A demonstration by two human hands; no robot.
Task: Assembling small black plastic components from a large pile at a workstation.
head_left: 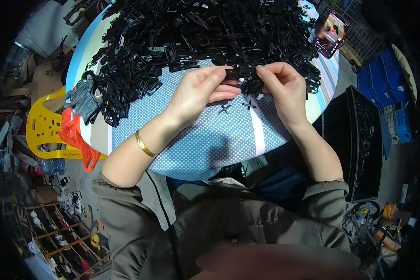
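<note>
Between my two hands I hold a flat black plastic piece (241,73) over the near side of the pile. My left hand (203,86), with a gold bangle (145,143) on its wrist, pinches the left end between thumb and fingers. The thumb and fingertips of my right hand (283,86) grip the other end. Just beyond my hands spreads a big heap of black plastic pieces (196,28). Below the held piece, two small black cross-shaped bits (225,108) lie on the dotted tablecloth (186,149). What exact part the piece is, I cannot make out.
A phone with a lit screen (331,35) stands at the table's right rim. To the left are a grey cloth bundle (85,100), an orange-red plastic bag (77,135) and a yellow plastic chair (37,123). A black bin (352,144) and blue crates (382,79) stand at the right.
</note>
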